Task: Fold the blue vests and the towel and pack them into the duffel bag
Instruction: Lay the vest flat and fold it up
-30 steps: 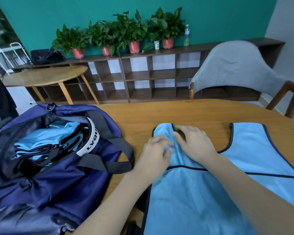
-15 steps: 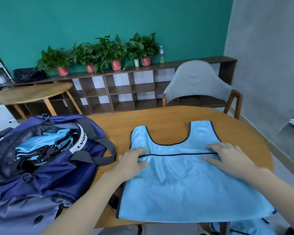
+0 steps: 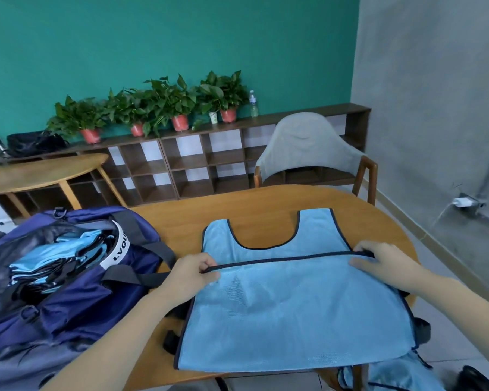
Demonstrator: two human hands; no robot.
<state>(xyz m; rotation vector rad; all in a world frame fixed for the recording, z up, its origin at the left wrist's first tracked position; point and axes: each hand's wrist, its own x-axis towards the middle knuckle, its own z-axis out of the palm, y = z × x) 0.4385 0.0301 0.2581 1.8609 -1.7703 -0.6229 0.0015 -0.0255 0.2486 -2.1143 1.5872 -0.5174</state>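
The blue vest is lying flat on the wooden table, beside the open duffel bag. Left hand and right hand are pinching the folded hem's two ends; keeping that dark-trimmed edge level should give a square fold.

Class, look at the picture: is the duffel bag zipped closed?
No: the duffel bag gapes open, with folded blue vests showing inside.

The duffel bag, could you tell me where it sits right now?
In the head view the duffel bag sits open at the table's left end, just left of the left hand.
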